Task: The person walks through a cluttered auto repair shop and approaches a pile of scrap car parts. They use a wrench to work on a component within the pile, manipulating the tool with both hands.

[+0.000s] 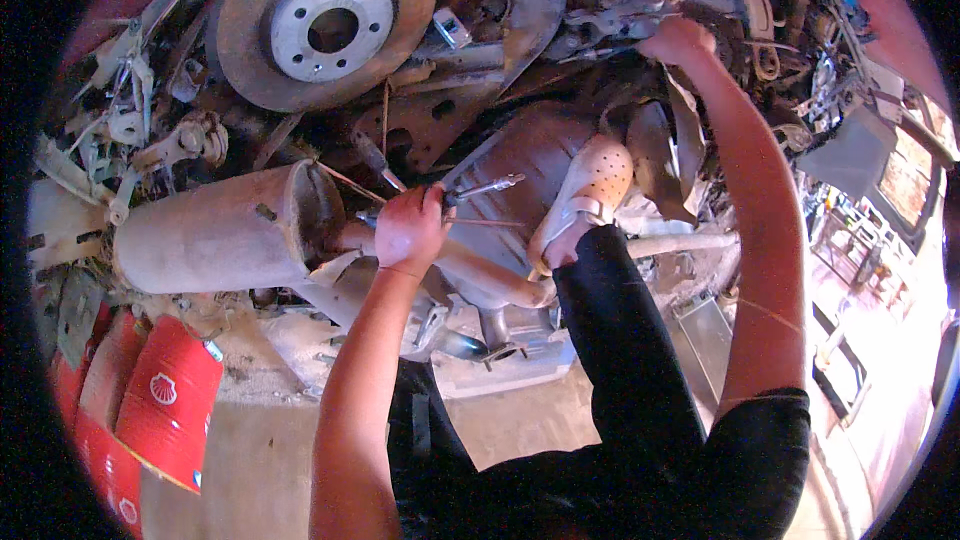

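My left hand (408, 228) is closed around a chrome ratchet wrench (488, 188), whose bright end sticks out to the right. Just left of the hand lies a dusty grey exhaust muffler (210, 230). At the upper right my right hand (678, 42) reaches in among dirty metal car parts, its fingers curled; whatever they grip is hidden. Near that hand a rusty metal arm (535, 15) with a rounded end stands out from the clutter. My foot, in a tan perforated shoe (605, 175), rests on the heap between my hands.
A rusty brake disc (245, 30) lies at the upper left. Red drums (170, 380) stand at the lower left. Pipes and metal scraps crowd around my foot. A rack with small items (860, 250) shows at the far right.
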Available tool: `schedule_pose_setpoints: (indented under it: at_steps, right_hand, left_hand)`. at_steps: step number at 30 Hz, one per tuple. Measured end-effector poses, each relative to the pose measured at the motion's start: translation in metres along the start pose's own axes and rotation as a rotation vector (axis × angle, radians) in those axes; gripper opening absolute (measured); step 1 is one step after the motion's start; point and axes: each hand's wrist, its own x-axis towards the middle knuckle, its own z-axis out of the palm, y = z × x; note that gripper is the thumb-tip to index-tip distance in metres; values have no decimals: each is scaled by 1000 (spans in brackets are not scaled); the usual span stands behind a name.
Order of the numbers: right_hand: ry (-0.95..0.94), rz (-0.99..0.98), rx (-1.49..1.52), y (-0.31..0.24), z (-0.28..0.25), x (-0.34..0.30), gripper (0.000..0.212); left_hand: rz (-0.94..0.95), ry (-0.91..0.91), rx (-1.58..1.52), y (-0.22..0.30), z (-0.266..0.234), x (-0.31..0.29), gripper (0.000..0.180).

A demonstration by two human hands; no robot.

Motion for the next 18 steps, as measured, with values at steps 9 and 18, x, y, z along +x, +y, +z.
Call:
schedule_pose_setpoints:
  at_steps: [9, 18]
  right_hand:
    - [78, -166, 1187, 53, -11, 38, 63]
    - [-116, 125, 1794, 71, -9, 34, 36]
  left_hand:
    - [43, 65, 42, -3, -1, -2, 35]
    - [6, -18, -20, -2, -2, -6, 35]
